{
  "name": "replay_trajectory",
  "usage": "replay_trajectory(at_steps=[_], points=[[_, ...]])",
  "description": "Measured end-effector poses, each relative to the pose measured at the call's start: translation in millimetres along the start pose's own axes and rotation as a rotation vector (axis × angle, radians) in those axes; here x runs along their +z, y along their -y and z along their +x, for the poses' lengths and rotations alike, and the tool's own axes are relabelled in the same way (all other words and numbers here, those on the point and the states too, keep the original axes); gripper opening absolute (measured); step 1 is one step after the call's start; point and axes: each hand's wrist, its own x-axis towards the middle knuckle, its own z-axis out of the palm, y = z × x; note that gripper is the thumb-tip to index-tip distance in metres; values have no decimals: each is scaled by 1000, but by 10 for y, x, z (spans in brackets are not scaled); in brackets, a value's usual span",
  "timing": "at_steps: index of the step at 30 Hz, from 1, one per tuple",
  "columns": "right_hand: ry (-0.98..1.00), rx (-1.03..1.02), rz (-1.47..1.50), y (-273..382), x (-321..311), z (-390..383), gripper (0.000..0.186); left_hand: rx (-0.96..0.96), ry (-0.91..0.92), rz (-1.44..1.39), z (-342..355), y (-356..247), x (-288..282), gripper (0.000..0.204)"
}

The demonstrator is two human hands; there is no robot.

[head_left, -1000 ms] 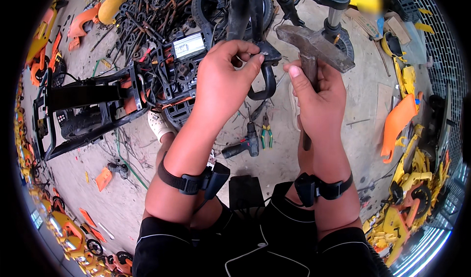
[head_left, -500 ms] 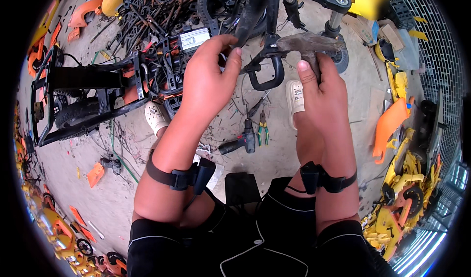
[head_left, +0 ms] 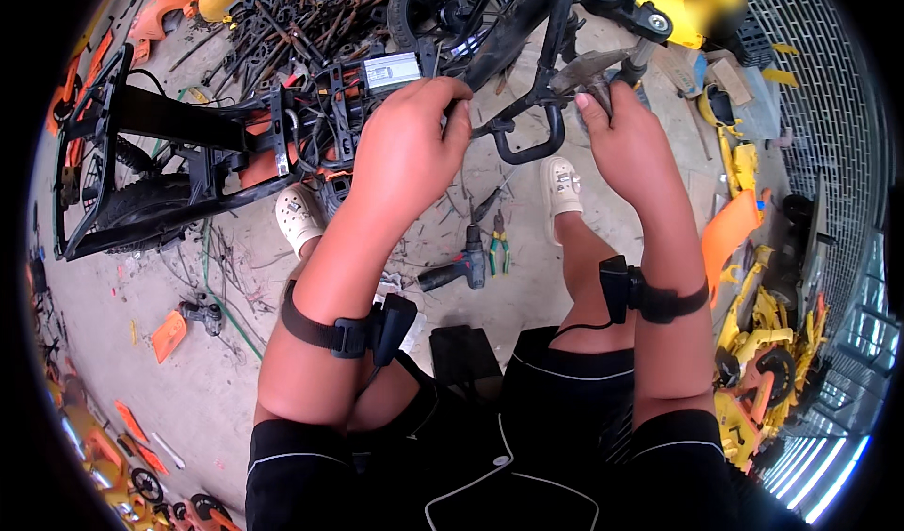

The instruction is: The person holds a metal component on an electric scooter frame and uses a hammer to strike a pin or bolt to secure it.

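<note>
My right hand (head_left: 633,136) is closed around the handle of a hammer (head_left: 589,70). The worn metal head sits beside the black tubing and fork of a stripped scooter frame (head_left: 532,98), above its U-shaped black loop (head_left: 554,140). My left hand (head_left: 410,145) is at the middle of the frame, thumb and fingers curled together. What the fingers close on is hidden behind the hand. A silver box-shaped controller (head_left: 391,71) with a label lies on the frame just beyond that hand, among wires.
Between my feet lie a cordless drill (head_left: 461,265), pliers (head_left: 500,244) with green-yellow handles and a screwdriver (head_left: 490,201). A heap of rusty metal parts (head_left: 292,23) rises at the back left. Yellow and orange body panels (head_left: 730,239) are piled on the right. Another power tool (head_left: 202,317) rests at left.
My right hand has moved outward to the right, and the hammer head has tilted with its right end up. The front of the frame has tilted; my left hand stays nearly in place.
</note>
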Motion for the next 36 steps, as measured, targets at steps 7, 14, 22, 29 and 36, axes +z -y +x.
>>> replay_trajectory(at_steps=[7,14,22,29,36], points=[[-137,-11,59,189,-279,-61,41,13,25,97,-29,147,-298,16],[-64,11,-136,127,141,-121,42,-7,33,124,-153,279,-546,15],[-48,27,-74,194,-73,9,45,-41,68,169,-137,400,-733,17],[-259,-28,38,497,-331,-120,43,-137,114,193,-199,424,-808,25],[-9,-33,-178,230,42,-92,43,-111,95,199,-214,365,-835,34]])
